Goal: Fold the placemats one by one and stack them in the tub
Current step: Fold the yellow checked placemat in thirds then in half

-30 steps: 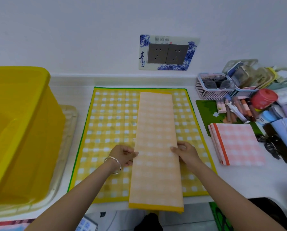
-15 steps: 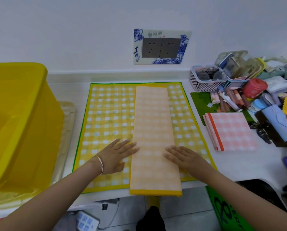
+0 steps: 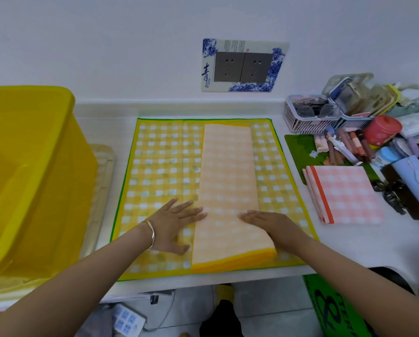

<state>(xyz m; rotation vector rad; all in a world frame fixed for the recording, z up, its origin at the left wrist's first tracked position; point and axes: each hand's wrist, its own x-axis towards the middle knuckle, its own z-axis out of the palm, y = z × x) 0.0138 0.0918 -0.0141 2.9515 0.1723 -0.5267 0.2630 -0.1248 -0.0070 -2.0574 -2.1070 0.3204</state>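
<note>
**Q:** Report task status.

**A:** One placemat, the peach strip (image 3: 227,186), is folded lengthwise into a narrow band. It lies on top of the yellow-check placemat (image 3: 162,171), which is spread flat on the table (image 3: 349,246). The strip starts just behind the fingertips and runs ahead of them toward the wall. Judged stage: long fold done, cross folds pending.

**Q:** State of the fingers?

**A:** Both sets are straight and grip nothing. The left hand (image 3: 172,227) lies flat, palm on the yellow-check placemat, with its fingers (image 3: 193,211) reaching onto the strip's left edge. The right hand (image 3: 274,224) presses flat on the strip, with its fingers (image 3: 248,215) pointing toward the left ones.

**Q:** Remaining work?

**A:** Fold the strip short and move it to the yellow tub (image 3: 28,181), which stands well left of the left fingers. No placemat shows in the tub's visible part. The yellow-check placemat follows. A pink placemat (image 3: 347,193), already folded, lies right of the right fingers and also remains outside the tub.

**Q:** Obstructions?

**A:** None is apparent on the path to the tub. A pale tray (image 3: 104,190) lies between the tub and the yellow-check placemat. A white basket (image 3: 308,117), a red tin (image 3: 382,130) and assorted tubes crowd the table beyond the pink placemat.
</note>
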